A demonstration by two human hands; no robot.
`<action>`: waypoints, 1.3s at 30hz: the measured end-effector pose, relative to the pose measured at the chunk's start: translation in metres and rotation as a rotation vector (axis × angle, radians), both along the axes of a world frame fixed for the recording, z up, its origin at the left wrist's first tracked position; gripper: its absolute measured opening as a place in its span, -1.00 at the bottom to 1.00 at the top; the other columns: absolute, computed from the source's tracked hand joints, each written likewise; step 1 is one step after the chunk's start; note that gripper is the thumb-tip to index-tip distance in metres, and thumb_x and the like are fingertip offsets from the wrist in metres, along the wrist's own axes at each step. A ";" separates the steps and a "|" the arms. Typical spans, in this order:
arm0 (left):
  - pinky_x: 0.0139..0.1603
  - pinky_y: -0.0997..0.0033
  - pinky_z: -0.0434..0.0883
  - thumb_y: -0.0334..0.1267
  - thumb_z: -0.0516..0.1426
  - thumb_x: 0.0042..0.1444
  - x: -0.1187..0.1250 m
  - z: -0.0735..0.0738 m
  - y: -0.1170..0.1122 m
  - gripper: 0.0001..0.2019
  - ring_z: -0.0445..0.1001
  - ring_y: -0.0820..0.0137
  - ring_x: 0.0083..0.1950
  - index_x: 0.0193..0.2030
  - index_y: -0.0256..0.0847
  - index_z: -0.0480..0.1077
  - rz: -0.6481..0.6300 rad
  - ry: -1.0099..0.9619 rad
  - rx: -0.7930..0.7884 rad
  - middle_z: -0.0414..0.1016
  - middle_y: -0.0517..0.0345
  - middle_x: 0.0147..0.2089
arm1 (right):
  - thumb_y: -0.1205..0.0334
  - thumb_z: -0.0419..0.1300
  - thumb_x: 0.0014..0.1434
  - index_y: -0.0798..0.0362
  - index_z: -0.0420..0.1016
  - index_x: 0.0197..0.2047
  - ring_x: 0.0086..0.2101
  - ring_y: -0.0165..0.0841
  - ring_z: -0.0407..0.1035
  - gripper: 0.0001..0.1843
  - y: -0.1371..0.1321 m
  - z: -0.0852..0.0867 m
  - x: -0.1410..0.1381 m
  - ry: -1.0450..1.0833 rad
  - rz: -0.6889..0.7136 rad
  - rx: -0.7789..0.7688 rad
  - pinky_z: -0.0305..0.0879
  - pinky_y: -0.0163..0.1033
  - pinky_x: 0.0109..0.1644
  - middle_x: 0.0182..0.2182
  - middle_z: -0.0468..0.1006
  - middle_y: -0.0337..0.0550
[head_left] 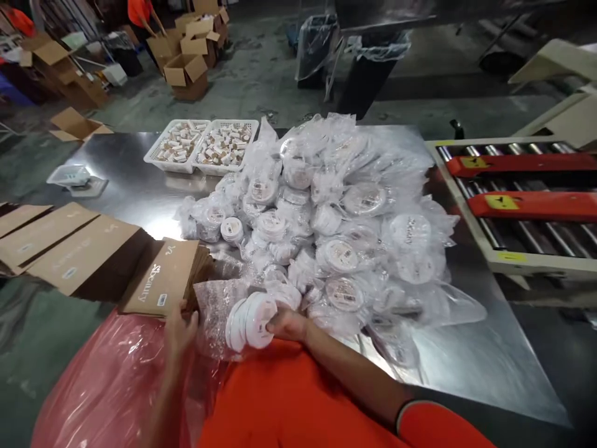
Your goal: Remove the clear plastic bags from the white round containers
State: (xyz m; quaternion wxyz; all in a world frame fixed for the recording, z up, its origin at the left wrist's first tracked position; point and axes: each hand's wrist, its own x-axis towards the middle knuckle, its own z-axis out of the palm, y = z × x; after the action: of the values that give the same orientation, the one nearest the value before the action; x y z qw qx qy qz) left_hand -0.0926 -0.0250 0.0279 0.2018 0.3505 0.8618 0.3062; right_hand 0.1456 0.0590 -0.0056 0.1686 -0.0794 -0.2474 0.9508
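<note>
Fingers of the right hand (286, 323) are clamped around a stack of white discs (249, 320), held on edge over the table's near edge. The left hand (181, 326) touches a clear plastic bag (217, 308) just beside the stack; whether its fingers pinch the bag cannot be told. By the look of it, the stack needs an even squeeze so no disc slips out of line. Around them: a concrete-floored warehouse with open cardboard boxes (186, 71), a steel table (466, 367), a large pile of bagged discs (336, 230), a roller conveyor (522, 199) at right, flat brown cartons (161, 283) at left, two white baskets (203, 146), and a small clear tray (69, 176).
</note>
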 end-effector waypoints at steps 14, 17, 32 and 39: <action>-0.27 0.47 0.20 0.12 0.17 0.01 0.068 0.000 0.016 -0.46 0.18 0.46 -0.27 -0.28 -0.44 0.21 -0.417 -0.841 -0.013 0.22 0.06 -0.33 | 0.26 0.41 -0.34 0.19 0.37 -0.12 -0.15 -0.44 0.16 -0.37 -0.001 0.023 0.009 -0.236 0.062 0.831 0.17 -0.41 -0.06 -0.14 0.16 -0.14; -0.34 0.49 0.17 0.09 0.11 0.05 0.062 -0.001 0.011 -0.54 0.15 0.49 -0.34 -0.35 -0.39 0.20 -0.336 -0.720 0.040 0.19 0.11 -0.39 | 0.24 0.42 -0.31 0.18 0.37 -0.08 -0.18 -0.42 0.21 -0.34 -0.002 0.023 0.016 -0.156 -0.063 0.584 0.17 -0.38 -0.09 -0.18 0.24 -0.14; -0.31 0.50 0.28 0.06 0.05 0.13 0.100 -0.001 0.028 -0.58 0.24 0.48 -0.32 -0.18 -0.34 0.22 -0.030 -0.464 0.296 0.25 0.12 -0.32 | 0.39 0.15 0.00 0.02 0.04 0.16 -0.12 -0.45 0.27 -0.35 -0.032 0.040 0.018 -0.706 -0.658 1.072 0.29 -0.37 -0.06 -0.05 0.28 -0.13; -0.45 0.53 0.06 -0.42 0.07 0.10 0.095 0.005 0.037 -0.73 0.02 0.58 -0.52 -0.56 -0.35 0.09 -0.354 0.406 0.489 0.02 0.21 -0.58 | 0.36 0.15 0.03 0.02 0.03 0.18 0.01 -0.41 0.21 -0.35 -0.032 0.040 0.023 -0.807 -0.935 1.245 0.21 -0.33 0.09 0.04 0.21 -0.08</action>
State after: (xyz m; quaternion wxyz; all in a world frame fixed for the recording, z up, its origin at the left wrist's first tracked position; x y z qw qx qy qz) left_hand 0.0025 0.0122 0.0331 -0.0132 0.5857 0.7117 0.3876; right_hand 0.1688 0.0268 0.0346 0.4534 -0.3964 -0.7042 0.3759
